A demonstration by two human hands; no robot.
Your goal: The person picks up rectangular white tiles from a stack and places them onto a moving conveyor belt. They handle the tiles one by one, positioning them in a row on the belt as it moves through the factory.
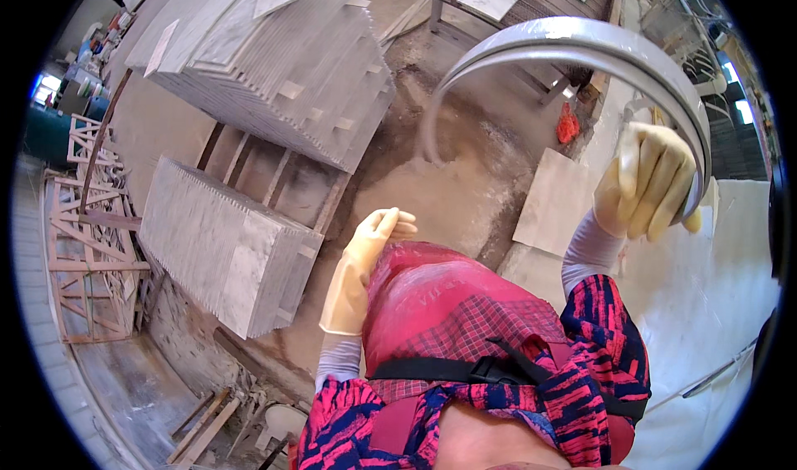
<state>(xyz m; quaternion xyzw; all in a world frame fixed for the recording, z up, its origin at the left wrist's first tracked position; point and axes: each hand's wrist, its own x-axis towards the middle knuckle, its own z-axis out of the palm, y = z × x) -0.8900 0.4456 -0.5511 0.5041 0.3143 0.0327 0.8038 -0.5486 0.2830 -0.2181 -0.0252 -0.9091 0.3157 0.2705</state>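
1. You're gripping the grey curved hose (pixel 531 42) with your right hand (pixel 652 183); the yellow-gloved fingers are pressed together and wrapped round it at the upper right, out in front of your shoulder.
2. The hose is arching up and over to the left, then dropping toward the dusty floor (pixel 432 179).
3. Your left hand (pixel 378 229), in a pale glove, is hanging free beside your red apron (pixel 432 296), fingers loosely together and slightly curled, holding nothing.
4. A big stack of grey stone slabs (pixel 282 63) is sitting at the upper left, with small pale tags dotting its stepped edge.
5. A second slab stack (pixel 220 250) is leaning on edge just left of your left hand, on wooden bearers.
6. Wooden frames (pixel 87 221) are standing further left, near the rim.
7. A single pale slab (pixel 556 208) is lying flat on the floor below the hose, between your two hands.
8. A small orange-red bundle (pixel 567 125) is lying beyond that slab; what it is, you can't tell.
9. A white stone surface (pixel 714 304) is spreading out on your right.
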